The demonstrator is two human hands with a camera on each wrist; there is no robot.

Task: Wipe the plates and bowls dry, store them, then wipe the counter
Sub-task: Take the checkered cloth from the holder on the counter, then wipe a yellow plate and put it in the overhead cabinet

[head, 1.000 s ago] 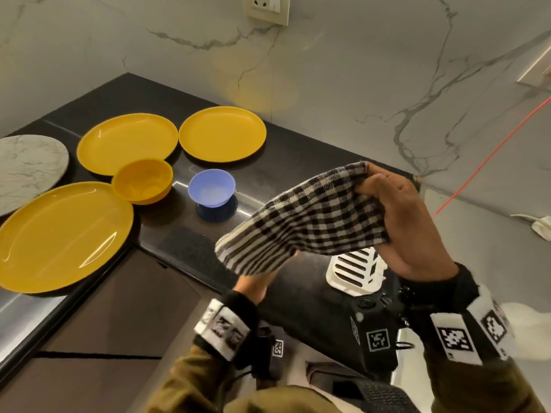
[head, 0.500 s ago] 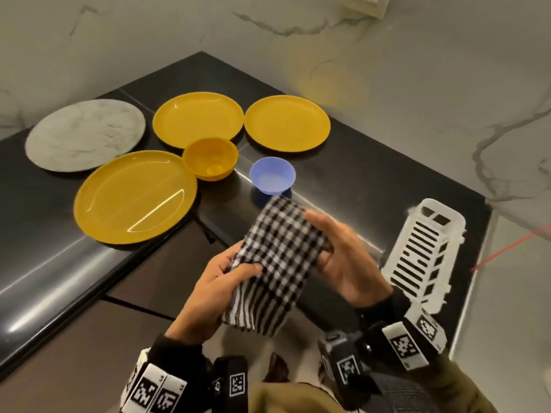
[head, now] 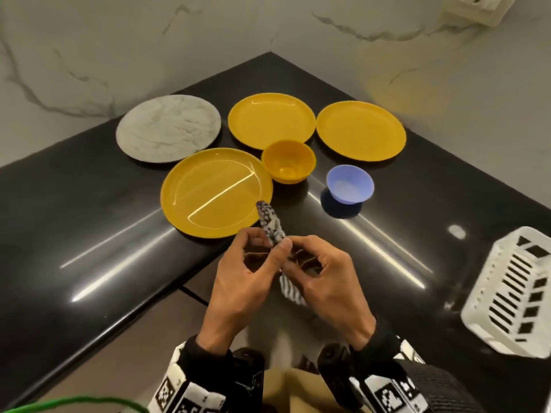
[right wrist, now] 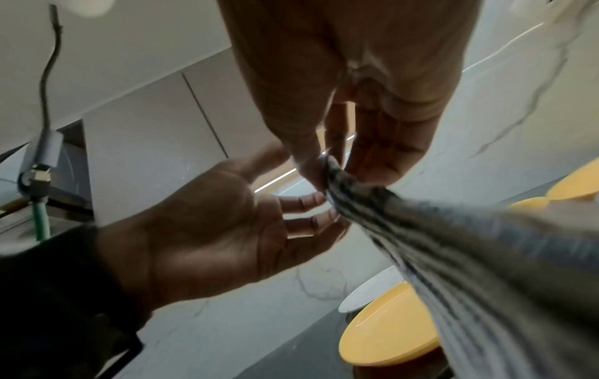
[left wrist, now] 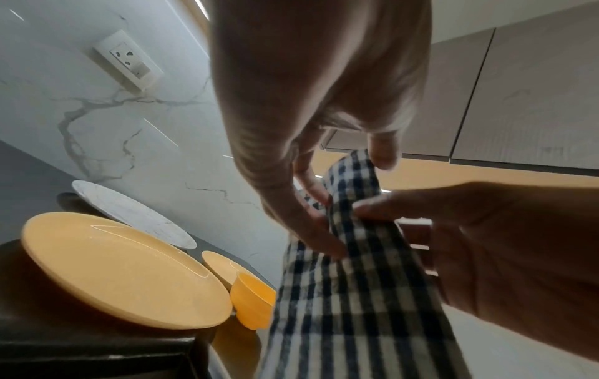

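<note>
A black-and-white checked cloth (head: 270,224) is folded into a narrow strip and held upright in front of the counter's inner corner. My left hand (head: 262,248) pinches it between thumb and fingers, shown close in the left wrist view as the left hand (left wrist: 343,195) on the cloth (left wrist: 356,295). My right hand (head: 293,257) pinches the same cloth (right wrist: 453,243) from the other side. On the black counter (head: 89,234) lie a large yellow plate (head: 214,192), two smaller yellow plates (head: 271,120) (head: 360,129), a yellow bowl (head: 287,160) and a blue bowl (head: 349,183).
A grey marble-patterned plate (head: 168,128) lies at the back left. A white slatted rack (head: 512,293) stands on the counter's right arm. Marble walls close the corner, with a socket (head: 474,7) up right. A green cable (head: 74,402) runs at the lower left.
The cloth was spread wide between my hands a second ago; it is now folded to a narrow strip, and both hands have come together. The head view has swung left over the dishes.
</note>
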